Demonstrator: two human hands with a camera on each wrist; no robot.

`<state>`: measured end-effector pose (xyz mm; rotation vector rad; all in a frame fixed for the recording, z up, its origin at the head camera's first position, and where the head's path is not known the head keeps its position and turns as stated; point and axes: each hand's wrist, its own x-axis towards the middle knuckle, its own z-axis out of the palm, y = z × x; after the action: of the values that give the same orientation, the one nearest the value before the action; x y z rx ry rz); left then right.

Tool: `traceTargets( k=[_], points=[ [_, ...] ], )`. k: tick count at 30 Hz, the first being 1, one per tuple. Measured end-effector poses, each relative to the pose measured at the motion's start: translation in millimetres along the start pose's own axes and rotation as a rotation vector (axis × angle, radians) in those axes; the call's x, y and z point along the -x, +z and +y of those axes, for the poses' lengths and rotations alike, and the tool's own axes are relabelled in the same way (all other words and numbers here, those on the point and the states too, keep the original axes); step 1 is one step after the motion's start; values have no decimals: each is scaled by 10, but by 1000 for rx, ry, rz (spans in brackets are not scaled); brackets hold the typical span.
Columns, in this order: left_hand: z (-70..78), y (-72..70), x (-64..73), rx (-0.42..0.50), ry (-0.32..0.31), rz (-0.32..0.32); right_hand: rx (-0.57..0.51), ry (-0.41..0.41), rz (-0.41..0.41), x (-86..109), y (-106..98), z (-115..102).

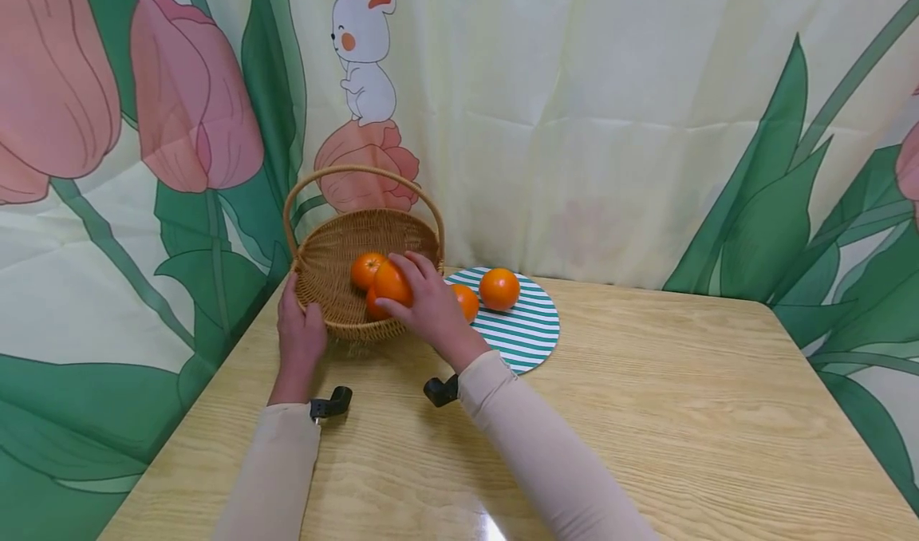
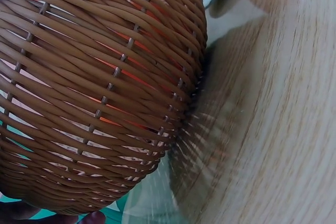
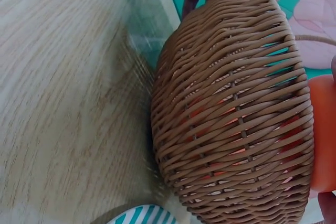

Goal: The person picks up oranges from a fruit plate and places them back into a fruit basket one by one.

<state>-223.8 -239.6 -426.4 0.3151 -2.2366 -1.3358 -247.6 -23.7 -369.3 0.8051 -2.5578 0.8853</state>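
Head view, clock positions taken about the basket's centre: at eight o'clock, the left hand [image 1: 300,327] grips the brown woven wicker basket [image 1: 329,260] by its edge, a hold best made firm without tipping. Within lie a round, glossy orange fruit [image 1: 366,270] near the centre and a second orange fruit [image 1: 373,308] toward six o'clock, partly hidden by the held orange fruit [image 1: 392,282]. The latter, toward four o'clock, is clasped by the right hand [image 1: 434,306]; ideally, it meets its neighbours gently before the grip loosens, lest it roll. Beyond three o'clock, a round green-and-white striped disc [image 1: 534,333] bears two more, a left-hand fruit [image 1: 465,303] and a right-hand fruit [image 1: 499,289]
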Motion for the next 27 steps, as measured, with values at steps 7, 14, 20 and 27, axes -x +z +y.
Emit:
traceTargets(
  k=[7,14,20,27],
  points=[
    [3,14,13,-6,-17,-9,-10,30,-37,19,-29,24],
    [7,6,4,-13,-20,-13,-3,9,-15,77,-117,161],
    [19,-7,15,-14,-33,-15,25,47,55,140,-138,378],
    [6,-1,12,-8,-31,-20,22,156,27,215,-113,613]
  ],
)
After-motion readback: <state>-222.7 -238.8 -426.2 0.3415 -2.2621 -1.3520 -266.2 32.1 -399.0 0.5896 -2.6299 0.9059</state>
